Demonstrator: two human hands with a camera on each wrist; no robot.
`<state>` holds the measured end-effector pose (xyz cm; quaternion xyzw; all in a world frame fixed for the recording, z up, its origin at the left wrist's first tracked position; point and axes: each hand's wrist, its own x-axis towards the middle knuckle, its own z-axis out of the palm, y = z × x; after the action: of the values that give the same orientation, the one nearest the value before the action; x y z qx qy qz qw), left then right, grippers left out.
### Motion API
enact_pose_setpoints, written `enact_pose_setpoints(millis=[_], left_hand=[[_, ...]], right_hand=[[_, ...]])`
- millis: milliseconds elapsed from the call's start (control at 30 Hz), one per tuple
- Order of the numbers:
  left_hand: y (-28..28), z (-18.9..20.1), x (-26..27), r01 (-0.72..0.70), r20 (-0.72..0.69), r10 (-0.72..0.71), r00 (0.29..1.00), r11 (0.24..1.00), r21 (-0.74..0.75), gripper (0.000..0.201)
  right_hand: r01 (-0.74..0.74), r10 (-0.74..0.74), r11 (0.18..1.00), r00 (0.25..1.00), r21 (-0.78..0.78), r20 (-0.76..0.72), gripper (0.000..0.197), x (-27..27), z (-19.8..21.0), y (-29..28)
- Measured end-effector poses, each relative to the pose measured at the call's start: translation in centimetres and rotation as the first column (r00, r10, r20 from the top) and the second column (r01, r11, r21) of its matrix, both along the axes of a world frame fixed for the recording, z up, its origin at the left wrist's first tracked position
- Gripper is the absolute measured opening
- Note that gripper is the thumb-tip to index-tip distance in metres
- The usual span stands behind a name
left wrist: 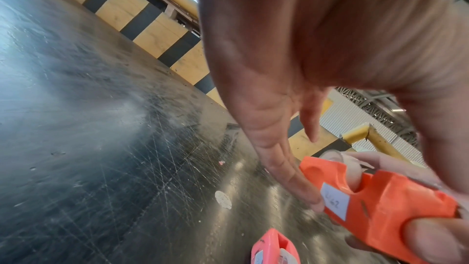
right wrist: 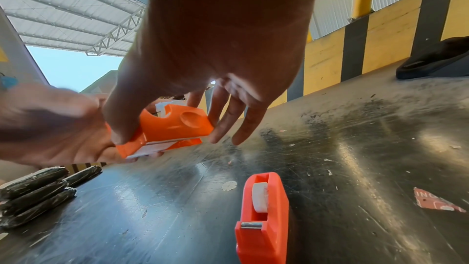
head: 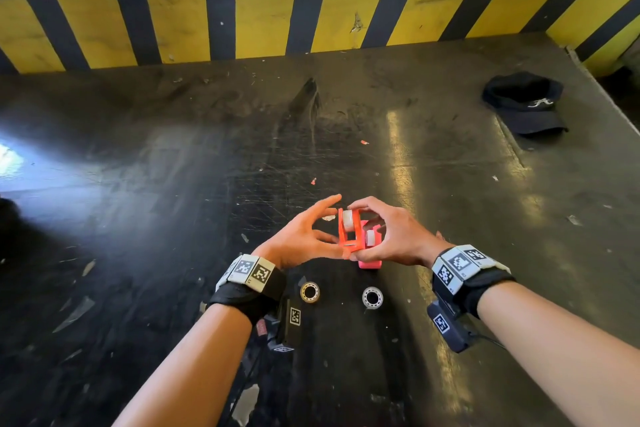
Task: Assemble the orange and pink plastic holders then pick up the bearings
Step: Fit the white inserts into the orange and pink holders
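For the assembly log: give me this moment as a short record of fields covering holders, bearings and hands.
orange holder: held off the table, white roll seated
pink holder: on the table, white roll seated
left hand: holds the orange holder's near end
right hand: grips the orange holder
bearings: two, on the table, untouched
cap: far right

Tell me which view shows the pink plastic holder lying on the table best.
The right wrist view: the pink plastic tape holder lies unobstructed on the black table, white roll and metal cutter visible. The head view shows only parts behind the right hand. The left wrist view catches just its end.
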<state>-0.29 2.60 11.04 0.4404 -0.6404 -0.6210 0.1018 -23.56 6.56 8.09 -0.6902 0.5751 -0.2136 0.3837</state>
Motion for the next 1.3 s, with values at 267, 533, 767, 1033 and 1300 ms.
enact_pose_setpoints(millis=[267, 533, 767, 1033, 1300], left_hand=[[0.2, 0.6, -0.9, -0.044, 0.079, 0.075, 0.994, 0.938, -0.343, 0.037], [0.0, 0.3, -1.3, -0.003, 0.125, 0.068, 0.990, 0.886, -0.464, 0.021], [0.1, 0.2, -1.5, 0.023, 0.152, 0.061, 0.987, 0.866, -0.499, 0.009], [0.6, 0.8, -0.8, 0.102, 0.161, -0.047, 0.986, 0.931, -0.350, 0.010], [1.0, 1.1, 0.2, 0.152, 0.161, -0.110, 0.981, 0.949, -0.278, 0.016]], right_hand=[[0.055, -0.057, 0.998, 0.997, 0.031, 0.058, 0.082, 0.2, -0.3, 0.3], [0.060, -0.061, 0.998, 0.997, 0.013, 0.046, 0.085, 0.4, 0.0, 0.4], [0.062, -0.063, 0.998, 0.996, 0.017, 0.067, 0.084, 0.4, -0.2, 0.6], [0.048, -0.049, 0.998, 0.998, 0.030, 0.038, 0.086, 0.5, -0.3, 0.9], [0.012, -0.015, 0.998, 0.999, 0.069, 0.046, 0.085, 1.1, -0.7, 1.1]])
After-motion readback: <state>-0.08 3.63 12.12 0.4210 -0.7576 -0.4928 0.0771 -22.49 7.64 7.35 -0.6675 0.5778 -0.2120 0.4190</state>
